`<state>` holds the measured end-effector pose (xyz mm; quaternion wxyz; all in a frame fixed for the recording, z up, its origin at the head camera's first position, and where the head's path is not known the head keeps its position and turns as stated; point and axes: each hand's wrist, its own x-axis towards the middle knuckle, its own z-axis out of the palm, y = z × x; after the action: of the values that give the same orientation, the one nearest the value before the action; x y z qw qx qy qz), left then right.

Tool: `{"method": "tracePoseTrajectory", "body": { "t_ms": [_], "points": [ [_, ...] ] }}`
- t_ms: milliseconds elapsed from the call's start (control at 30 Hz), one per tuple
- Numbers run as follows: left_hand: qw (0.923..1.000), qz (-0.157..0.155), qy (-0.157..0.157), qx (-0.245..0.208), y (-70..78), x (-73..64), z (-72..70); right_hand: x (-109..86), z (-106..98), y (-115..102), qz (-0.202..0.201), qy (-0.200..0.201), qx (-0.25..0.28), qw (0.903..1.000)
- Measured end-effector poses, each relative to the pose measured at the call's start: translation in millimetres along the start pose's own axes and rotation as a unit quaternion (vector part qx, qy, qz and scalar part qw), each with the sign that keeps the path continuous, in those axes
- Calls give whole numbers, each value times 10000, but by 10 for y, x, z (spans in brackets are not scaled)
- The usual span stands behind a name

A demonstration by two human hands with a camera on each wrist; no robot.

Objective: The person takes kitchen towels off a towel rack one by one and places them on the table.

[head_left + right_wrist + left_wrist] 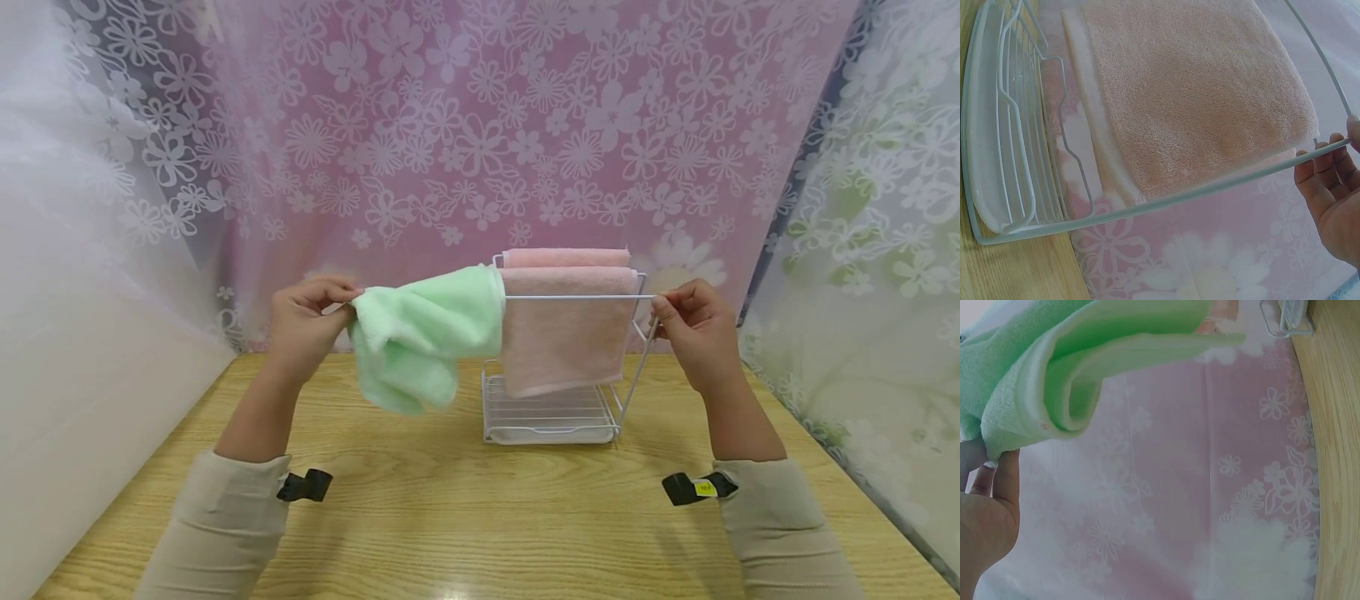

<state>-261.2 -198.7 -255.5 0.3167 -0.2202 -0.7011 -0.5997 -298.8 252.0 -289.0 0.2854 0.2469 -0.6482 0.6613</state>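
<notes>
A light green towel (427,333) stretches sideways in the head view. My left hand (306,327) pinches its left corner between thumb and fingers; the left wrist view shows the towel (1022,394) hanging in loose folds. Its right end covers the left part of the front bar of a white wire rack (570,297); how it lies over the bar cannot be told. At the upper right corner of that rack, my right hand (701,337) pinches the frame, seen closer in the right wrist view with the fingers (1313,187) at the wire.
Pink towels (570,333) hang on the rack's bars behind the front one. Below, a wire shelf over a white tray (551,435) stands on the wooden table (465,517). A pink flowered curtain (480,125) closes the back, with pale sheets at both sides.
</notes>
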Motion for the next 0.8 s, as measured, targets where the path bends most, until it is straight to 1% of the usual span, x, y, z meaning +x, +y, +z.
{"method": "tracePoseTrajectory", "body": {
  "t_ms": [167, 333, 433, 567, 667, 800],
  "points": [
    [9998, -65, 104, 132, -19, -2, -45, -3, 2, -9, 6, 0, -16, 10000],
    [9987, -311, 152, 375, -72, -14, -71, -5, 3, -7, 3, 30, -49, 10000],
    [9972, -514, 196, 501, -121, -26, -89, -4, 4, -6, 16, 44, -39, 10000],
    [9954, -787, 242, 484, -198, -40, -111, -4, 4, -8, 21, 22, -48, 10000],
    [9944, -958, 206, 394, -245, -49, -113, -6, 4, -9, 22, 14, -55, 10000],
    [9930, -1080, 105, 464, -275, -61, -86, -8, 5, -9, 29, 9, -51, 10000]
  ]
}}
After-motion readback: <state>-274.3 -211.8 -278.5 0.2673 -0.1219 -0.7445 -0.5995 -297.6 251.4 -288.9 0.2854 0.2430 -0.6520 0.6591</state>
